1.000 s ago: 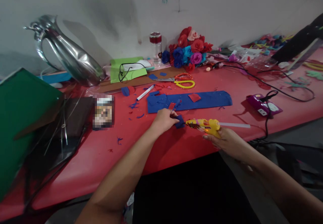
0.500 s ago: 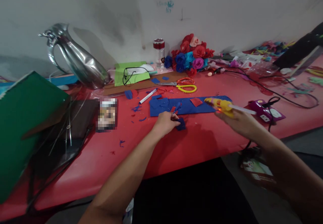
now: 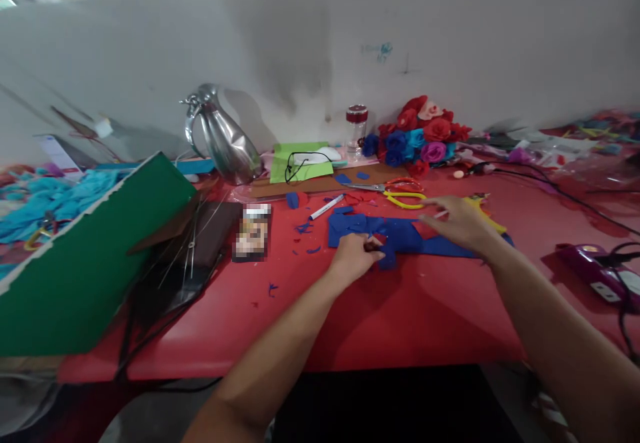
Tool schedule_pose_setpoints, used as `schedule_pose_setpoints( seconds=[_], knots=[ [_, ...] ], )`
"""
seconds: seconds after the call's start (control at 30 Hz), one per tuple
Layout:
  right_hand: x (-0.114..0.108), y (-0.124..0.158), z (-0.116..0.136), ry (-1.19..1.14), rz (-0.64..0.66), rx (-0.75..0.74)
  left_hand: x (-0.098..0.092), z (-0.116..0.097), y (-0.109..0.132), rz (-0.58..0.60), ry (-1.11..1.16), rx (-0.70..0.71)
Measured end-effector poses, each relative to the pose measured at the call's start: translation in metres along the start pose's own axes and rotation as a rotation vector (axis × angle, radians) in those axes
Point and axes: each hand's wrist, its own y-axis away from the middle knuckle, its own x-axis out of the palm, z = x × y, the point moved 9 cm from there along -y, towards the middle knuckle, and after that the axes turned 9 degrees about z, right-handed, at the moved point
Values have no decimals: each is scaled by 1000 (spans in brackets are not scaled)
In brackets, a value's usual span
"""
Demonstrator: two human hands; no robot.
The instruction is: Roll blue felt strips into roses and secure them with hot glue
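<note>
My left hand is closed in a pinch on a small blue-and-red paper piece, partly covered by the fingers. Below its fingertips shows a dark blue paper square. My right hand holds nothing that I can make out; its fingers are apart and reach over a red paper piece. That piece lies on a long blue paper strip. Just behind the right hand is the yellow glue gun, mostly hidden by it. Loose blue cut pieces cover the strip's left end.
Yellow-and-orange-handled scissors and a white marker lie behind the strip. Farther back stand a metal jug, a glass jar and paper roses. A green board leans at left; a purple power strip sits at right.
My right hand has let go of the glue gun and moved to the red piece on the strip. The view has turned left and tilted up.
</note>
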Motion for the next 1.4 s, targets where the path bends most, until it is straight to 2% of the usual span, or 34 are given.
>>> schedule_pose_setpoints(
  seconds=[0.13,0.17,0.27,0.43,0.67,0.77,0.87,0.97,1.03,1.17,1.4],
  knots=[
    [53,-12,24,-41,369,-92,-17,5,-4,-109,14,-7],
    [61,-14,29,-45,411,-115,-20,6,-4,-126,11,-11],
    [74,-18,36,-44,430,-146,-26,2,-2,-140,-17,3],
    [85,-15,32,-76,385,-174,-28,-9,6,-124,-87,30],
    [85,-15,26,-25,337,-144,-27,-8,6,-109,-69,-6],
    [80,-16,24,-53,291,-137,-32,-7,8,-164,-35,-6],
    [67,-17,15,-96,154,-74,-39,-11,11,-251,41,49],
    [53,-18,0,-252,-3,27,-41,-12,12,-279,124,85],
    [50,-17,-7,-409,-56,74,-40,-12,12,-266,167,87],
    [54,-18,-13,-667,-70,133,-38,-10,11,-258,271,114],
    [65,-15,-16,-899,-66,230,-37,-2,10,-258,427,90]
  ],
)
